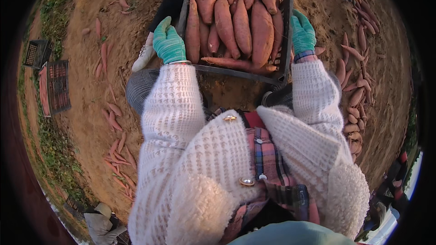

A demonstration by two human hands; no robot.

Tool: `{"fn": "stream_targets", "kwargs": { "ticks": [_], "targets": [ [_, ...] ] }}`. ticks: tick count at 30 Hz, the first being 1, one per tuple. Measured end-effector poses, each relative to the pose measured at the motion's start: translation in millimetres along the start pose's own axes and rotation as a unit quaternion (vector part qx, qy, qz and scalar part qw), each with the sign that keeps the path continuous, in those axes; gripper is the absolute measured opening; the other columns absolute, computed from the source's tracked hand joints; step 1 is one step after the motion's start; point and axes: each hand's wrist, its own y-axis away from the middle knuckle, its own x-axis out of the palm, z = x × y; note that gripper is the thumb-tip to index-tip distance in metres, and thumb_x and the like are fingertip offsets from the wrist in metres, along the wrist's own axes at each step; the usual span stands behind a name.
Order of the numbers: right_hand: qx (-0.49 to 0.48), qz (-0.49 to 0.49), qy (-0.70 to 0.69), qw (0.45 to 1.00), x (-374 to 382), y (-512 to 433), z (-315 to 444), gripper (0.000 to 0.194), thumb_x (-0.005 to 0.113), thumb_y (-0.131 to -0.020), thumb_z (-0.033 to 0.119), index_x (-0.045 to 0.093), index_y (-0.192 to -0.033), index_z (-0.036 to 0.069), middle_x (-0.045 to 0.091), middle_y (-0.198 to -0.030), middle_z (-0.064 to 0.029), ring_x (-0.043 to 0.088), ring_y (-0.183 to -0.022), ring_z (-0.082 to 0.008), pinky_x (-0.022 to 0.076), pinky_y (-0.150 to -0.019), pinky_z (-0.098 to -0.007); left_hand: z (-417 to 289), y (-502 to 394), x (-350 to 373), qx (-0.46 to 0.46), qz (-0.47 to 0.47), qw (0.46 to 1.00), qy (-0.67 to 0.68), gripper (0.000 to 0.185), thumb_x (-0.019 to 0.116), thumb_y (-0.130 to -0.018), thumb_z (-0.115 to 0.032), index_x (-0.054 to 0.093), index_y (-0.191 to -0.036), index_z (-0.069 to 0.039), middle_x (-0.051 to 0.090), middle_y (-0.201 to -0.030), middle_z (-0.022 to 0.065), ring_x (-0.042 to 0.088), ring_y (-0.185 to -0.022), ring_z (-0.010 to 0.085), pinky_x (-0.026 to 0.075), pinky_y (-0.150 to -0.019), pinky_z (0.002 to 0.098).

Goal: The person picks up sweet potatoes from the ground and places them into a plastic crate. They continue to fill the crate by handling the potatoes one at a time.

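Observation:
A black plastic crate (238, 71) filled with sweet potatoes (226, 27) stands in front of me at the top of the view. Most of the roots lie lengthwise; one long sweet potato (231, 63) lies crosswise along the near side. My left hand (169, 42), in a green knitted glove, is beside the crate's left wall with its fingers apart and its fingertips clear of the rim. Close against the right wall is my right hand (303, 32), gloved alike. Its inner fingers are partly hidden, so I cannot tell whether it grips the crate.
Another person's dark-clothed leg (172, 5) and white shoe (143, 56) are left of the crate. Loose sweet potatoes (356, 97) form a row on the soil at right; more roots (119, 163) lie at left. Crates (58, 86) stand near green vines (56, 143).

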Motion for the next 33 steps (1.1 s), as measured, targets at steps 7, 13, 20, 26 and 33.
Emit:
{"fn": "stream_targets", "kwargs": {
  "ticks": [7,13,20,26,33],
  "targets": [
    [0.160,-0.040,0.308,0.937,-23.9,-4.4,-34.9,0.076,0.047,-0.085,0.057,0.035,-0.135,0.001,0.053,-0.122,-0.0232,0.052,-0.112,-0.0360,0.0386,-0.095,-0.0388,24.6,-4.4,2.8,-0.033,0.089,0.959,-0.268,0.048,0.042,-0.092,-0.040,0.054,-0.122,-0.004,0.059,-0.116,0.0165,0.057,-0.105,0.0291,0.042,-0.091,0.0361],
    [0.184,-0.075,0.312,0.929,19.6,19.8,-18.1,0.060,0.051,-0.088,0.044,0.039,-0.130,0.002,0.060,-0.105,-0.0234,0.060,-0.093,-0.0367,0.0469,-0.080,-0.0410,25.2,2.9,-6.2,-0.158,0.169,0.904,-0.360,0.058,0.036,-0.093,-0.048,0.053,-0.119,0.001,0.061,-0.104,0.0241,0.059,-0.096,0.0383,0.046,-0.083,0.0412],
    [0.159,-0.109,0.319,0.928,26.2,10.8,-13.4,0.058,0.053,-0.087,0.042,0.044,-0.126,0.000,0.060,-0.105,-0.0228,0.060,-0.095,-0.0363,0.0468,-0.081,-0.0412,16.3,-8.7,-1.5,-0.212,0.269,0.854,-0.391,0.057,0.034,-0.093,-0.047,0.050,-0.122,-0.001,0.059,-0.111,0.0215,0.058,-0.100,0.0320,0.044,-0.087,0.0388],
    [0.234,-0.103,0.390,0.885,0.5,15.6,2.2,0.066,0.053,-0.086,0.047,0.037,-0.134,0.004,0.053,-0.121,-0.0212,0.053,-0.108,-0.0369,0.0421,-0.091,-0.0423,13.1,-54.4,-18.5,-0.142,0.466,0.740,-0.464,0.053,0.039,-0.093,-0.043,0.050,-0.122,-0.001,0.059,-0.110,0.0205,0.057,-0.100,0.0319,0.043,-0.088,0.0382],
    [0.458,-0.173,0.369,0.790,-98.2,219.3,130.3,0.052,0.052,-0.087,0.046,0.053,-0.121,0.007,0.059,-0.115,-0.0160,0.056,-0.106,-0.0305,0.0425,-0.091,-0.0379,-82.7,-86.4,-83.3,-0.054,0.497,0.755,-0.424,0.036,0.052,-0.089,-0.024,0.057,-0.115,0.000,0.063,-0.105,0.0201,0.061,-0.090,0.0295,0.046,-0.081,0.0341]
  ]
}}
